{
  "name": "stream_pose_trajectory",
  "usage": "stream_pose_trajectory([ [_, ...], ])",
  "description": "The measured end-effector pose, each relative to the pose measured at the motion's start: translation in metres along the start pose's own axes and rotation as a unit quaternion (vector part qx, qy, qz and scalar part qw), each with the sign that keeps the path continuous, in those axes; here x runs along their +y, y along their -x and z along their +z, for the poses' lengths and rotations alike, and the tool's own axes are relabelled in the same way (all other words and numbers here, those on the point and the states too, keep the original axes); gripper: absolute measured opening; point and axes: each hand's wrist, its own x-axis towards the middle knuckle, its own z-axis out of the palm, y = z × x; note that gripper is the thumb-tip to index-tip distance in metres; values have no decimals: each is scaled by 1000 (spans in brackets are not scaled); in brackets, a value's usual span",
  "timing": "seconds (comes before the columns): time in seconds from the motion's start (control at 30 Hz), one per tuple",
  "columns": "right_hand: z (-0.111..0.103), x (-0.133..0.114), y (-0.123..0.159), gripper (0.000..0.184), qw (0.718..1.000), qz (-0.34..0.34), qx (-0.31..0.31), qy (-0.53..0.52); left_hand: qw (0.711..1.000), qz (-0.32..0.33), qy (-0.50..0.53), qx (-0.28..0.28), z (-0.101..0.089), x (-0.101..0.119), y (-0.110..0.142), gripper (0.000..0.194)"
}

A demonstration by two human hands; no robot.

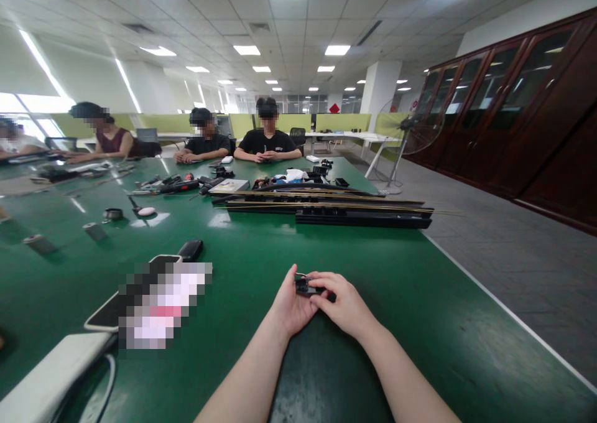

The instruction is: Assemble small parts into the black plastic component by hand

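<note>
Low in the middle of the frame, two bare hands are busy with a small black part [304, 287], held just above the green table [242, 342]; the left hand [291, 306] cradles it, palm turned up and thumb raised along its side, while the right hand [344, 297] grips it from the other side, its fingers bent over the top and the thumb below, and I can't make out what sort of part it is. A thin pale strand shows at its upper edge, by the left thumb. Over at the lower left lie a white box [49, 376] with a pale cable [112, 379] beside it, a dark slab with a light rim [109, 308], partly lost under a blurred patch, and a small black object [191, 249] at its far end. Two grey cylinders [95, 231] and a round metal tin [112, 214] sit farther up the left side. Across the centre stretch long black rails [364, 219] with thin yellowish rods along them, and behind those a clutter of tools and parts. At the upper centre a person in a black T-shirt [267, 144] sits facing this way, hands together over the table; a standing fan [405, 124] and dark wooden cabinets [506, 137] fill the right
</note>
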Motion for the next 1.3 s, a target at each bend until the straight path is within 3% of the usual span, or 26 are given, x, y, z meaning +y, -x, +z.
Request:
stream_pose_trajectory([
  [0.17,-1,-1,0,35,999,2,3,-33,1000,0,-6,0,0,0,0,39],
  [0.47,-5,-5,-1,43,995,70,31,-71,999,13,-46,-22,-4,3,0,37],
  [0.6,-8,-2,-1,42,996,77,25,-46,982,98,-157,48,-7,5,-4,30],
  [0.77,-9,7,2,44,994,104,-10,-37,914,264,-276,134,-11,12,-9,17],
  [0.87,-8,13,4,45,993,112,-34,-33,863,317,-362,155,-15,15,-8,8],
  [1.0,-9,19,5,44,991,119,-56,-23,800,321,-484,153,-21,13,-3,6],
  [1.23,-16,19,4,42,989,111,-98,1,711,277,-638,106,-24,12,8,31],
  [1.27,-16,19,4,40,989,104,-102,-2,693,270,-660,103,-23,12,10,37],
  [1.3,-16,18,5,38,990,96,-105,-5,635,259,-721,95,-22,12,13,42],
])
